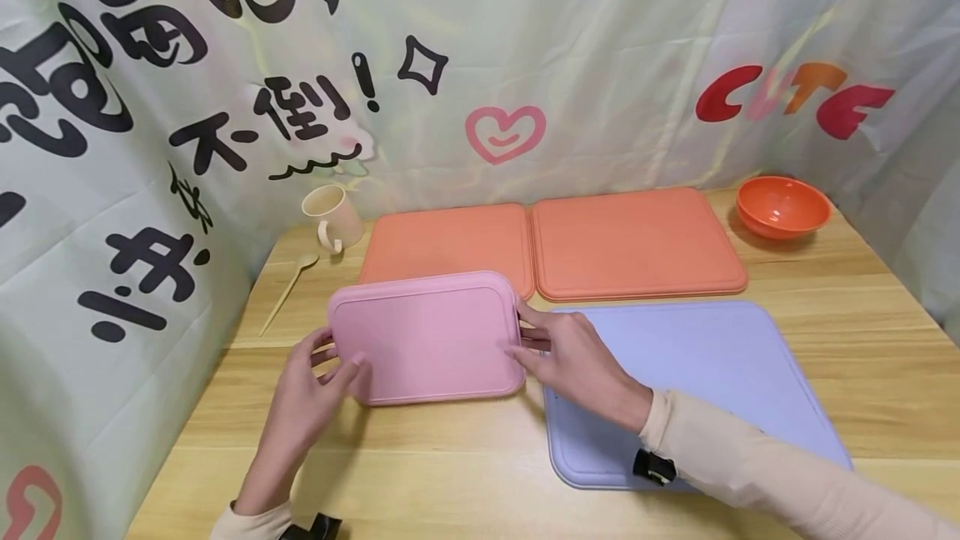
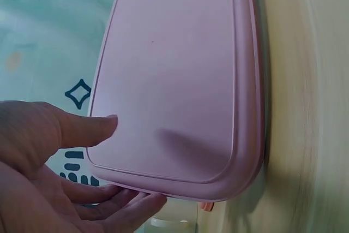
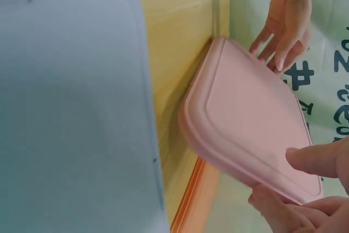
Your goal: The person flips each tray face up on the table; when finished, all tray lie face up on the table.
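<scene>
A pink rectangular placemat [image 1: 427,340] with rounded corners and a raised rim is tilted up between both hands, its lower edge close over the table. At its left end, the left hand [image 1: 303,394] holds it, thumb over the face and fingers along the edge. The right hand [image 1: 573,357] grips the opposite end, thumb in front and fingers behind the rim. In the left wrist view, the left fingers [image 2: 133,205] lie along the end of the pink placemat [image 2: 174,75]. The right wrist view has the right thumb [image 3: 311,159] over its face.
A lavender placemat [image 1: 675,373] lies under the right forearm. Two orange mats [image 1: 450,240] [image 1: 637,244] lie side by side at the back. A beige mug [image 1: 341,219] and a spoon [image 1: 288,294] are back left; an orange bowl [image 1: 782,211] is back right. Printed curtains [image 1: 600,40] hang behind.
</scene>
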`<state>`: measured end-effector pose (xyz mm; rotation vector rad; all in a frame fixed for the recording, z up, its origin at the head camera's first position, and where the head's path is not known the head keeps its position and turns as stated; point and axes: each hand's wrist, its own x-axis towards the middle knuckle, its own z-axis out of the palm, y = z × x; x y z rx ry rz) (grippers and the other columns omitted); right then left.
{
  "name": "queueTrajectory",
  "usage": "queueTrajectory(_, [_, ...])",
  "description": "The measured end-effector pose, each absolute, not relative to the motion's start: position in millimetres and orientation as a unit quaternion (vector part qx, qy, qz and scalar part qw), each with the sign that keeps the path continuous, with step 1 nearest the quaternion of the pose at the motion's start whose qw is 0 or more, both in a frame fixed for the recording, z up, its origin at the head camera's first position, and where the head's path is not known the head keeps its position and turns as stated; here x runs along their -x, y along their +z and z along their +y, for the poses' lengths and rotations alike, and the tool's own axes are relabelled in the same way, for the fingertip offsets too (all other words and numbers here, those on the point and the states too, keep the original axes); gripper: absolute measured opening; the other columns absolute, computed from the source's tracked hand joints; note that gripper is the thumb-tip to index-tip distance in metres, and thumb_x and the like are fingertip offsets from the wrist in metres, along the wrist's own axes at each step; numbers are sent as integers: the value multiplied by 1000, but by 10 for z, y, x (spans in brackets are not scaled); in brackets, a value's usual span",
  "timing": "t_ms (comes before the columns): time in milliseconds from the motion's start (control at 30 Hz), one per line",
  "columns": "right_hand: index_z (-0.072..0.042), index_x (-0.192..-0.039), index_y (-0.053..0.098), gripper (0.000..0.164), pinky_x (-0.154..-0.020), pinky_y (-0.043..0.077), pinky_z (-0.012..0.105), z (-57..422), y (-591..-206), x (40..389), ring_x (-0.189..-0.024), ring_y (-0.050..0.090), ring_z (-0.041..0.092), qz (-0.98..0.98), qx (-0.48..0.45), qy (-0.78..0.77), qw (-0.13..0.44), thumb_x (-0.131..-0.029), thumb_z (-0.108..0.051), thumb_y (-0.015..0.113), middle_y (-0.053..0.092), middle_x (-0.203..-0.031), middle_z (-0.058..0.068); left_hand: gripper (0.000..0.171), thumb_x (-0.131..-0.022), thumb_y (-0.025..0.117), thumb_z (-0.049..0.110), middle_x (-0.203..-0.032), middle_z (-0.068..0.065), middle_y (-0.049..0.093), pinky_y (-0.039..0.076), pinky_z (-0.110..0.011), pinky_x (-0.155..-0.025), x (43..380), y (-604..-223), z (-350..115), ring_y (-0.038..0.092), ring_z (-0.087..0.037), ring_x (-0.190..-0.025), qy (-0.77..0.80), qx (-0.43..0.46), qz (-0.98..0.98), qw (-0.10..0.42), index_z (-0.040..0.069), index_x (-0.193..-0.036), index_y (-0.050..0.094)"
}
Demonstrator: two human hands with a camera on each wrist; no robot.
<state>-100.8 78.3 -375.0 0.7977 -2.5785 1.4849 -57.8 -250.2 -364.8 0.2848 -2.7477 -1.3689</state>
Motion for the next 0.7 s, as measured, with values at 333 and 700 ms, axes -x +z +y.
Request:
queueTrajectory(333, [8, -149, 39, 74, -92, 54, 30, 832, -3662, 874, -116, 64, 26, -802, -277, 529, 15, -88, -4, 78, 55, -139, 22, 70, -100, 61, 47, -152, -11, 44, 46, -15, -94, 464, -3524, -2471, 51, -27, -133, -502, -135, -854, 24, 4, -151, 39])
queueTrajectory(700, [3, -154, 31, 81, -102, 47, 36, 828, -3671, 714, -132, 51, 25, -784, -277, 556, -6, -90, -13, 78, 40, -154, 13, 67, -108, 38, 48, -149, -21, 41, 46, -17, -98, 411, -3493, -2465, 58, -14, -124, -628, -132, -765, 54, -6, -147, 37])
